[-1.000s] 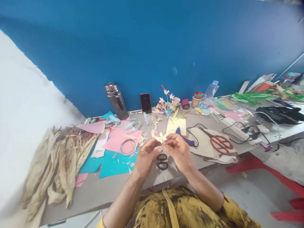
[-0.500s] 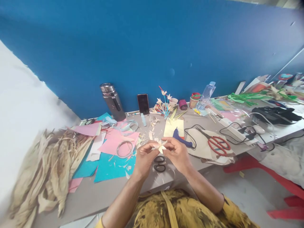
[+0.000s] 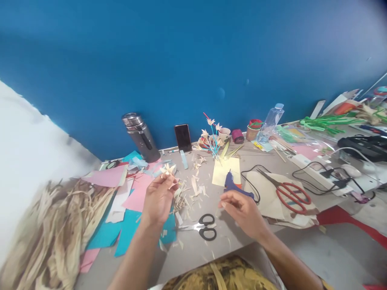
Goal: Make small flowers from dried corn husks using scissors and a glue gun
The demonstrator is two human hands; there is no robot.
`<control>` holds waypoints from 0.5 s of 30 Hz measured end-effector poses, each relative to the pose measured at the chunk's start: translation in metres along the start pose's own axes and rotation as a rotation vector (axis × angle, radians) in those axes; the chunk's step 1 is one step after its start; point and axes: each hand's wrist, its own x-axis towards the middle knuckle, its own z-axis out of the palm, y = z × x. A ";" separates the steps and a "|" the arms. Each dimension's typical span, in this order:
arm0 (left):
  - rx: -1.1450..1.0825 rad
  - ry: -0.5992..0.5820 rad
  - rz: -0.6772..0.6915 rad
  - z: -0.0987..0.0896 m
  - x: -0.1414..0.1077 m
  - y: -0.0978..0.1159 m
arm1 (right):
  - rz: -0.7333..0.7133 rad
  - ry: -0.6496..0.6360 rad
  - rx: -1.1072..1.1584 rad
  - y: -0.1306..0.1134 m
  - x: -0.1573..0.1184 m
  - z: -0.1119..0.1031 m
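My left hand (image 3: 160,195) is closed, its fingertips pinching a small cream flower (image 3: 168,169) that looks made of dried husk, raised over the pink paper. Loosely curled and holding nothing I can see, my right hand (image 3: 243,211) hovers just in front of the blue glue gun (image 3: 231,183); whether they touch I cannot tell. The glue gun lies by a pale yellow sheet (image 3: 218,172). Between my hands, black-handled scissors (image 3: 206,226) rest on the table. Behind, several similar flowers stand on blue stems (image 3: 215,143).
Dried husks (image 3: 57,237) pile up at the left. A dark flask (image 3: 141,139) and a phone (image 3: 183,137) stand by the wall. Red-handled scissors (image 3: 293,197) lie on beige sheets at right, near a power strip (image 3: 317,173) with cables. Husk scraps (image 3: 196,187) litter the middle.
My hands have parted. The left carried the flower left and up; the right let go of it and moved right, towards the glue gun. The view has shifted slightly.
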 end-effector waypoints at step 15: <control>-0.122 0.083 -0.180 -0.021 0.014 -0.011 | -0.273 -0.045 -0.691 -0.010 -0.007 -0.069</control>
